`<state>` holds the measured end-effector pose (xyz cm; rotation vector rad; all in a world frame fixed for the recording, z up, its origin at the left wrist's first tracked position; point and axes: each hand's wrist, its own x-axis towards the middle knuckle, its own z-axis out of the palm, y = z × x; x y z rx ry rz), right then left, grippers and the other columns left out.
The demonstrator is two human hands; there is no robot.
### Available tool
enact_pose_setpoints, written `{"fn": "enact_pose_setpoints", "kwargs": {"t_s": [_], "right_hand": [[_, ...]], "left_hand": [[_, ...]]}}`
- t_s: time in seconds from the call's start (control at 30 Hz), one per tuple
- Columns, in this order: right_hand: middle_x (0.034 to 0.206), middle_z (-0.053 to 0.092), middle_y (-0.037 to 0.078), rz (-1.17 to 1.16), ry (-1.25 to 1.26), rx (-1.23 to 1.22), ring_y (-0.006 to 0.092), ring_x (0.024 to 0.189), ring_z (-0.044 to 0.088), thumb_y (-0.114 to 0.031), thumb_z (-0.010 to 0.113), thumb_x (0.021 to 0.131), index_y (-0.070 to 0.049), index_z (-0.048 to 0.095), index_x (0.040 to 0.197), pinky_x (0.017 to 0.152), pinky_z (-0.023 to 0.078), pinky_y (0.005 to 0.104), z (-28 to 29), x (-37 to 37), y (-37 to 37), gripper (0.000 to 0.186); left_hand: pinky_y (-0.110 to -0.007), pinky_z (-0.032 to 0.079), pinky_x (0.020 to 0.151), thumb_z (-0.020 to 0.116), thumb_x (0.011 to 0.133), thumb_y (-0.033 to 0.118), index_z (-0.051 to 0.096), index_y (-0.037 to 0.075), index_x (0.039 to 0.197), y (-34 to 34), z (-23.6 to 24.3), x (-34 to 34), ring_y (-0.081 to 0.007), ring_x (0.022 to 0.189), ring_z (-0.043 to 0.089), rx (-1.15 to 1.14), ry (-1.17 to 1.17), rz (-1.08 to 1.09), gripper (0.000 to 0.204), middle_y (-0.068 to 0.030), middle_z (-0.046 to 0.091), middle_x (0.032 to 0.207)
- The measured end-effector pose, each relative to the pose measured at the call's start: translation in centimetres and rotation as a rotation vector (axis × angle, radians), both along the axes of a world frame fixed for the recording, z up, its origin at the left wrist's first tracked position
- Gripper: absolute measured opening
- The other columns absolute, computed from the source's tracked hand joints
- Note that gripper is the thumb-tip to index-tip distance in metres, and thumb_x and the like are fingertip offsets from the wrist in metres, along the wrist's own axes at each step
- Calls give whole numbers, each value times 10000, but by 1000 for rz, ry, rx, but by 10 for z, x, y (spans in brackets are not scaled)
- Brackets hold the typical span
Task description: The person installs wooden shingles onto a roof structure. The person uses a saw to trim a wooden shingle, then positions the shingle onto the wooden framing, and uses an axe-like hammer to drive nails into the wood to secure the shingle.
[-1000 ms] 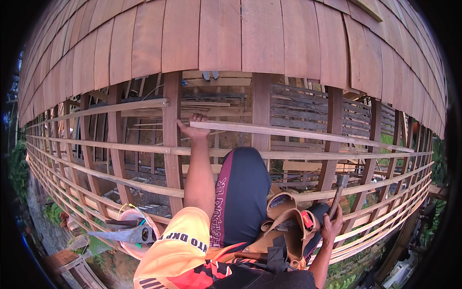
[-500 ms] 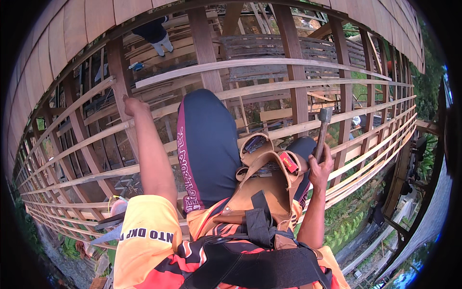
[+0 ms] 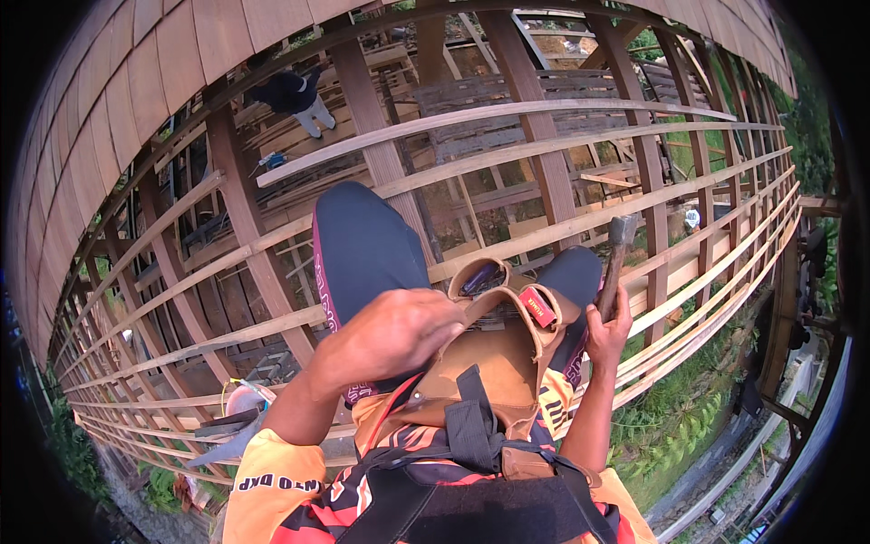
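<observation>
My right hand (image 3: 608,328) grips a hammer (image 3: 613,263) by its wooden handle, holding it upright with the dark metal head on top. At my waist hangs a tan leather tool pouch (image 3: 489,367), open at the top. A small red box (image 3: 536,306) sits in one pocket, and dark items show in another. My left hand (image 3: 403,331) is over the left side of the pouch, back of the hand upward. It is smeared by motion and its fingertips are hidden, so whether it holds anything does not show.
Thin wooden battens (image 3: 544,225) cross thick brown rafters (image 3: 535,136) beneath me, with open gaps to the ground. Wooden shingles (image 3: 136,91) cover the upper edge. Another person (image 3: 299,95) stands far below. A pinkish bucket (image 3: 245,399) is behind my left arm.
My left hand has come back from the rafter at the upper left to the tool pouch. The hammer stays in my right hand. The view has shifted slightly.
</observation>
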<state>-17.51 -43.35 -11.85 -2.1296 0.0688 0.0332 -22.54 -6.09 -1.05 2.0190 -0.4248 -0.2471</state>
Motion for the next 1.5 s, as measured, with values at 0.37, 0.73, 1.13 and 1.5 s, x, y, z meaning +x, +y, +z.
{"fn": "enact_pose_setpoints", "kwargs": {"t_s": [0.37, 0.73, 1.13, 1.5], "right_hand": [[930, 563, 21, -58, -54, 116, 108, 828, 529, 2, 606, 832, 31, 516, 1293, 750, 443, 250, 5, -3, 10, 471], [937, 599, 60, -44, -30, 100, 142, 835, 580, 13, 614, 815, 58, 517, 1298, 785, 491, 281, 13, 10, 24, 495], [854, 615, 44, 22, -63, 38, 113, 769, 564, -22, 641, 771, 36, 560, 1257, 711, 483, 271, 21, 16, 31, 496], [902, 598, 52, 65, -23, 45, 127, 808, 568, -18, 629, 791, 17, 531, 1293, 753, 484, 274, 20, 25, 57, 513]], "left_hand": [[-412, 579, 718, 626, 816, 100, 773, 96, 974, -157, -138, 10, -277, 943, 715, 715, 35, -573, 216, -116, 742, 1032], [-401, 549, 670, 650, 714, 165, 729, 73, 798, -134, -134, 7, -285, 818, 698, 562, -175, -426, 147, -127, 709, 849], [-342, 498, 636, 641, 933, 113, 685, -34, 930, -67, -73, -1, -159, 685, 636, -365, 436, 124, 153, -131, 660, 737], [-325, 534, 699, 582, 1001, 168, 619, -20, 993, -56, -76, -6, -163, 788, 669, -647, 609, 56, 192, -91, 683, 903]]}}
